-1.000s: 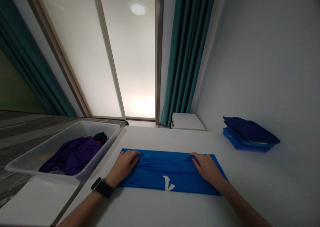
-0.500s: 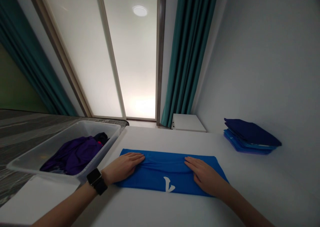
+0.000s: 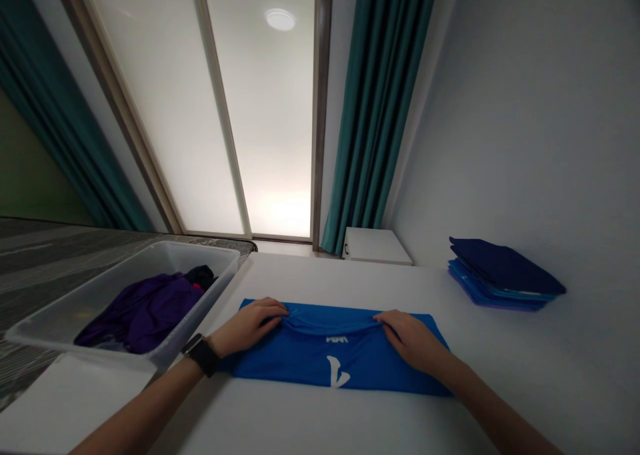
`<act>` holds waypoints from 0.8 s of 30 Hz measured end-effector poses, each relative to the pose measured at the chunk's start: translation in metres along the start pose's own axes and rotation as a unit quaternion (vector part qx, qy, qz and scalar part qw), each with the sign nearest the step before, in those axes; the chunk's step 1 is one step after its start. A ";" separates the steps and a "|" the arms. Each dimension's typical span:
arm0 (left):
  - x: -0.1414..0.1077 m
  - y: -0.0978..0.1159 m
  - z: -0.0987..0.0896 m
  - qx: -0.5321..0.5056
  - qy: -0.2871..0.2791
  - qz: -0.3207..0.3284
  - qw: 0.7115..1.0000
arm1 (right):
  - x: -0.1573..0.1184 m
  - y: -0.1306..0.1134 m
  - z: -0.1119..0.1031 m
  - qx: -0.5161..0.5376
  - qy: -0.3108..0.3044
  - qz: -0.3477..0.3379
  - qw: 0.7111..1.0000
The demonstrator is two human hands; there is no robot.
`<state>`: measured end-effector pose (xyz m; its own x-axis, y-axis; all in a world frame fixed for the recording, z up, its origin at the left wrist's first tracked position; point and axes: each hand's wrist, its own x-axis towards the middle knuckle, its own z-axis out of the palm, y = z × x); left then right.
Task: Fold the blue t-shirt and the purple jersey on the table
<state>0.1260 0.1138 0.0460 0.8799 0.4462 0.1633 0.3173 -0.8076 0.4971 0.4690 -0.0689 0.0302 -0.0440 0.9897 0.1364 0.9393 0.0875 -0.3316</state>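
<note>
My left hand [image 3: 253, 327] and right hand [image 3: 417, 340] pinch the blue T-shirt [image 3: 305, 361] at lower centre; at lower left, a translucent plastic bin [image 3: 173, 258] holds purple clothing [image 3: 147, 308].

The garment [image 3: 360, 358] lies between bin [image 3: 197, 318] and stack [image 3: 505, 275].

The garment [image 3: 310, 368] is smooth cloth, the bin [image 3: 173, 259] translucent plastic, the table [image 3: 320, 418] matt.

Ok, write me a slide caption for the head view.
Left hand and right hand on a blue garment, a bin of cloth to their left, a folded fabric stack to their right.
</note>
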 end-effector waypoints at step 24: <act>0.016 -0.020 0.015 -0.040 0.102 -0.191 0.975 | 0.026 0.027 -0.023 0.074 -0.144 0.100 0.982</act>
<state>0.1384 0.1315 0.0257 0.6111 0.7831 0.1154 0.5722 -0.5378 0.6191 0.5011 -0.0431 0.0458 0.0219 0.9778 -0.2085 0.8802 -0.1178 -0.4598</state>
